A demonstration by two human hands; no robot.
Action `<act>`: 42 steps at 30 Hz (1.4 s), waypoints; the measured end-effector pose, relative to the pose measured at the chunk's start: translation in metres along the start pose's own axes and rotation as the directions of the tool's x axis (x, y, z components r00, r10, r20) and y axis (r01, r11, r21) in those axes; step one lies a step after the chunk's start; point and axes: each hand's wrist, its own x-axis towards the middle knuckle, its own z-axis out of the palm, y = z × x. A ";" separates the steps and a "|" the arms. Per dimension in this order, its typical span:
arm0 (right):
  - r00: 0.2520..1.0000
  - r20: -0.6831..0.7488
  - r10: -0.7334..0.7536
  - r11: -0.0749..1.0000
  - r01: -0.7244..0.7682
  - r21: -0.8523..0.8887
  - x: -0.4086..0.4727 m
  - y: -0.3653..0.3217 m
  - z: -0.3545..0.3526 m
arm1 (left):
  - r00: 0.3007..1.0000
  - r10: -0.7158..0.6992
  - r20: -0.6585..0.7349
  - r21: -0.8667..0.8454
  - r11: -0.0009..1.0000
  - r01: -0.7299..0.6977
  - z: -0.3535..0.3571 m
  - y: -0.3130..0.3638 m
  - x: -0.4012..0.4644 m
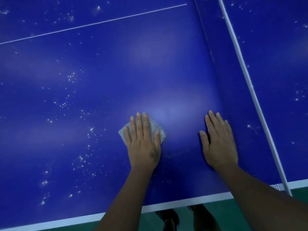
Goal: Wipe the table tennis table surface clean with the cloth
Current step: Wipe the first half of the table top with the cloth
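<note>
The blue table tennis table (pixel 166 72) fills the view. A small grey cloth (pixel 158 129) lies flat on it near the front edge. My left hand (pixel 143 140) presses down on the cloth with straight, spread fingers and covers most of it. My right hand (pixel 218 140) rests flat on the bare blue surface to the right of the cloth, apart from it. White specks of dust (pixel 71 78) are scattered over the left part of the table; the patch between and beyond my hands looks smooth.
The net's white top band (pixel 246 75) runs diagonally at the right, with more speckled table beyond it. A thin white centre line (pixel 93 23) crosses the far side. The table's white front edge (pixel 166 205) borders green floor, where my feet (pixel 168 217) show.
</note>
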 end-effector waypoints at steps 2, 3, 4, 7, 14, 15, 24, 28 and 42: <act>1.000 -0.017 -0.002 1.000 0.002 0.010 -0.001 -0.001 0.000 | 1.000 -0.002 0.015 0.009 1.000 0.002 -0.001 0.004 -0.017; 1.000 -0.023 -0.003 1.000 0.004 0.016 -0.001 -0.001 0.000 | 1.000 -0.007 0.006 0.005 1.000 0.007 -0.001 0.006 -0.017; 1.000 -0.029 -0.003 1.000 0.004 0.020 0.000 -0.001 0.000 | 1.000 -0.013 -0.014 0.002 1.000 0.013 0.000 0.010 -0.011; 1.000 -0.023 -0.003 1.000 0.004 0.026 0.001 0.000 0.000 | 0.999 -0.013 -0.053 -0.005 1.000 0.012 0.004 0.030 0.029; 0.992 -0.119 -0.038 0.997 0.046 0.067 0.000 0.005 0.008 | 0.985 0.172 -0.022 -0.033 0.984 -0.173 0.019 0.098 0.067; 0.991 -0.134 -0.024 0.995 0.037 0.090 0.000 0.006 0.009 | 0.976 0.217 -0.019 -0.034 0.976 -0.217 0.020 0.104 0.060; 0.990 -0.141 -0.028 0.976 0.058 0.212 -0.007 0.009 0.003 | 0.892 0.450 0.048 -0.028 0.893 -0.449 0.010 0.071 -0.053; 0.984 -0.178 0.008 0.990 0.018 0.142 -0.031 0.010 -0.002 | 0.901 0.426 0.080 -0.013 0.905 -0.426 0.001 0.022 -0.063; 0.994 -0.108 0.004 1.000 -0.006 -0.022 -0.053 0.004 0.003 | 0.976 0.213 0.036 -0.069 0.975 -0.211 0.013 0.072 -0.018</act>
